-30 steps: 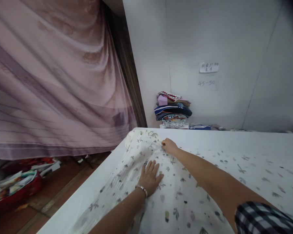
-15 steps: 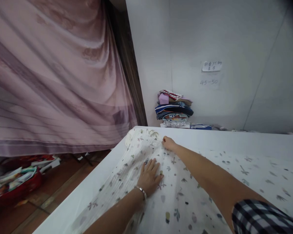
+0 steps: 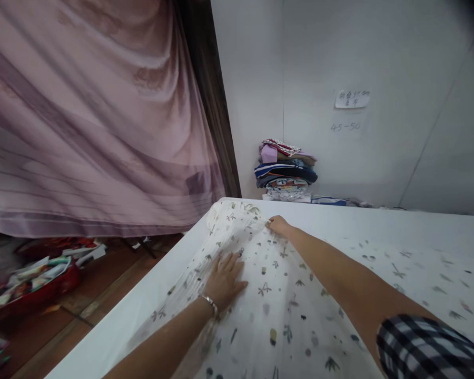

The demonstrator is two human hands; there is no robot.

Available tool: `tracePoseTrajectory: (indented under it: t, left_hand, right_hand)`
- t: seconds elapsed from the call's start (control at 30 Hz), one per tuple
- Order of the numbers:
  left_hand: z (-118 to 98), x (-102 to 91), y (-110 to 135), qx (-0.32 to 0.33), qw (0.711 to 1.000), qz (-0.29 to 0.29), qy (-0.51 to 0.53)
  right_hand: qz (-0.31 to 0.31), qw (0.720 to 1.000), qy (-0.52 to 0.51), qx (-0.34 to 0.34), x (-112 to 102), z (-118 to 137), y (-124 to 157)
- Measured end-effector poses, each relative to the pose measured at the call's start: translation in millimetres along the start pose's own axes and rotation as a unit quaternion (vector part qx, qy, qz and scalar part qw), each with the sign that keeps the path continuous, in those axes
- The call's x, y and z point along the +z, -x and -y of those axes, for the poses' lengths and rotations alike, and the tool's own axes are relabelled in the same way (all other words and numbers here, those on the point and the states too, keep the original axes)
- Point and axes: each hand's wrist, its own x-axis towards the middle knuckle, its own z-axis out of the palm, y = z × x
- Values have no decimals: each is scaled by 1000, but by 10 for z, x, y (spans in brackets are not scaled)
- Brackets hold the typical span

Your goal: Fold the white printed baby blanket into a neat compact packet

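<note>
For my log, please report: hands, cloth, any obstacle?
Left hand flat on printed cloth; right hand gripping its edge. Cloth lightly wrinkled on white table. No obstacle visible between hands.

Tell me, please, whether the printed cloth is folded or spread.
Spread, though creased: the printed cloth runs broadly across the table; whether it's doubled, I cannot tell.

pink curtain (image 3: 114,116) hanging | folded fabric stack (image 3: 287,172) | filled red container (image 3: 69,281)

A narrow silvery bracelet (image 3: 210,302) is circling the wrist behind the bare left hand (image 3: 223,279). A sleeve (image 3: 418,345) in black-and-white check, perhaps with grey squares among the blur, is ending around the right elbow, leaving the right hand (image 3: 279,225) bare.
</note>
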Motion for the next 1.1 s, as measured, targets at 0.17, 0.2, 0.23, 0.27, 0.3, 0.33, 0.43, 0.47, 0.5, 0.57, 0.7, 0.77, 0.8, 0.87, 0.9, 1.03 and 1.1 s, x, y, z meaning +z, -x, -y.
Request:
tracePoseTrajectory:
  t: [0.17, 0.2, 0.23, 0.27, 0.3, 0.33, 0.43, 0.47, 0.5, 0.57, 0.7, 0.77, 0.8, 0.87, 0.9, 1.03, 1.1]
  left_hand:
    - [474, -44, 215, -8, 999, -31, -15]
    - [496, -66, 248, -17, 999, -48, -13]
    - [483, -88, 274, -26, 997, -66, -11]
    - [442, -109, 293, -28, 996, -81, -8]
    - [383, -127, 305, -17, 996, -88, -6]
    - [321, -146, 313, 3, 996, -86, -6]
    - [214, -229, 318, 51, 998, -22, 3]
    - [214, -272, 311, 28, 1000, 7, 1]
    - [221, -321, 296, -16, 999, 27, -8]
    - [201, -413, 237, -101, 994, 31, -32]
    - [-211, -439, 123, -4, 1000, 4, 25]
    - [-531, -371, 193, 66, 994, 59, 68]
    - [-672, -332, 281, 86, 988, 96, 82]
    - [-872, -271, 559, 105, 978, 151, 97]
    - [-926, -253, 735, 107, 976, 160, 101]
    - [-995, -259, 1445, 113, 969, 188, 110]
    - [-1058, -307, 1663, 107, 964, 220, 105]
  right_hand:
    - [10, 1000, -10, 1, -66, -23, 87]
    - [8, 1000, -10, 2, -71, -19, 103]
    - [6, 1000, -9, 2, -71, -13, 118]
    - [2, 1000, -8, 1, -68, -5, 129]
    - [-2, 1000, -5, -1, -62, 4, 138]
    - [-7, 1000, -1, -3, -55, 13, 143]
    - [-19, 1000, 9, -8, -43, 31, 140]
    - [-20, 1000, 12, -6, -43, 34, 133]
    - [-19, 1000, 13, -4, -45, 35, 123]
    - [-17, 1000, 14, 0, -48, 35, 98]
    - [-16, 1000, 10, 6, -39, 32, 57]
    - [-12, 1000, 8, 8, -38, 30, 59]
    - [-9, 1000, 7, 9, -41, 27, 67]
    - [-3, 1000, 2, 12, -52, 18, 91]
    - [-1, 1000, -2, 14, -58, 14, 105]
    - [4, 1000, -16, 21, -53, 12, 155]
    - [3, 1000, -19, 23, -37, 24, 176]
